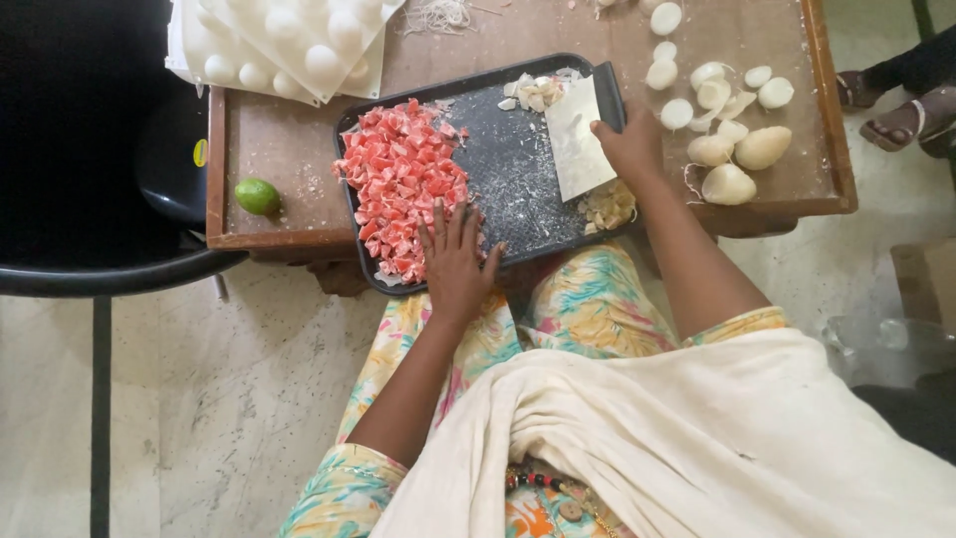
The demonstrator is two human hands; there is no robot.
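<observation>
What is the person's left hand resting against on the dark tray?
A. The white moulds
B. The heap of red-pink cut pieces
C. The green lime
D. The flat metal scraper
B: the left hand lies flat on the dark tray, its fingers against the heap of red-pink cut pieces, while the right hand holds the flat metal scraper at the tray's other end.

Right hand (631,149) covers the flat scraper's (578,139) grip. Left hand (455,261) hides some pink pieces (401,184) underneath. White moulds (289,45) beyond left hand cut off at top edge.
</observation>
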